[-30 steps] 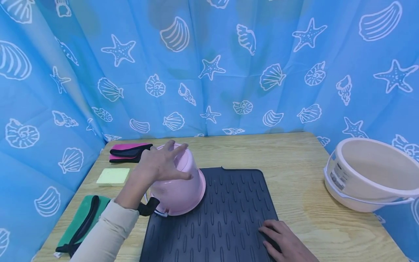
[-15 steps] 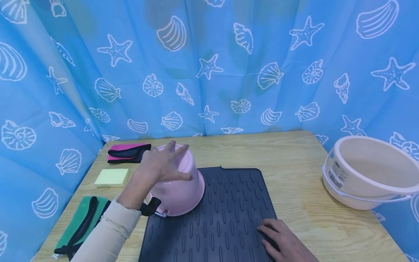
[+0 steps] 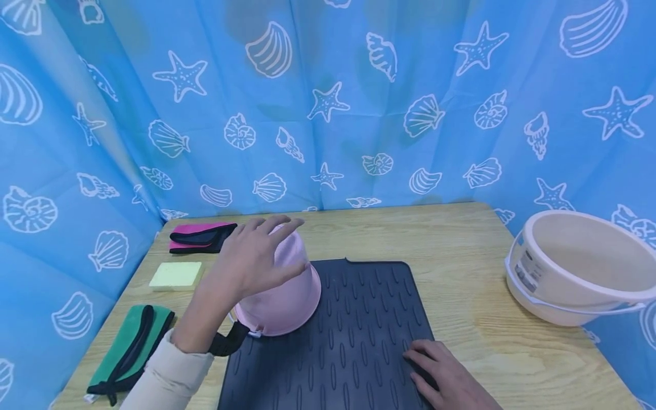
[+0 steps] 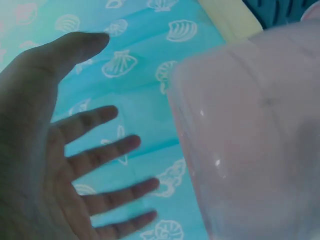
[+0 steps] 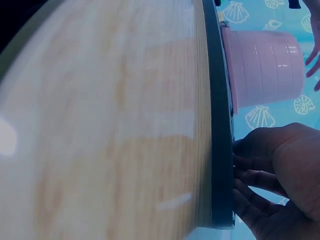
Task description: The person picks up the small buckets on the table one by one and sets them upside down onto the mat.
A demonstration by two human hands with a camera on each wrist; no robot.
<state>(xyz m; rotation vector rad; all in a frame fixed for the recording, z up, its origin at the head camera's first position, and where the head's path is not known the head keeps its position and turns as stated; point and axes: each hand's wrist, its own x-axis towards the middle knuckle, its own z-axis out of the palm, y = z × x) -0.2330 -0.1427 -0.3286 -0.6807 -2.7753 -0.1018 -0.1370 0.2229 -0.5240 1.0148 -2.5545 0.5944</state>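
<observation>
A pink bucket (image 3: 279, 310) stands upside down on the left part of a black ribbed mat (image 3: 353, 319). My left hand (image 3: 251, 259) hovers over its raised bottom with fingers spread and holds nothing. The left wrist view shows this hand (image 4: 60, 185) apart from the pink bucket (image 4: 250, 130). Low in the head view my right hand (image 3: 443, 370) rests at the mat's right edge. Its fingertips touch the mat's surface in the right wrist view, the fingers loosely bent around nothing.
Along the table's left lie a pink and black cloth item (image 3: 202, 236), a yellow sponge (image 3: 176, 275) and a green cloth item (image 3: 125, 347) with black trim. A cream bucket (image 3: 558, 279) with a handle stands at the right edge. A blue shell-patterned curtain (image 3: 328, 142) hangs behind.
My left hand has risen a little off the upturned pink bucket's bottom. My right hand has stayed at the mat's edge.
</observation>
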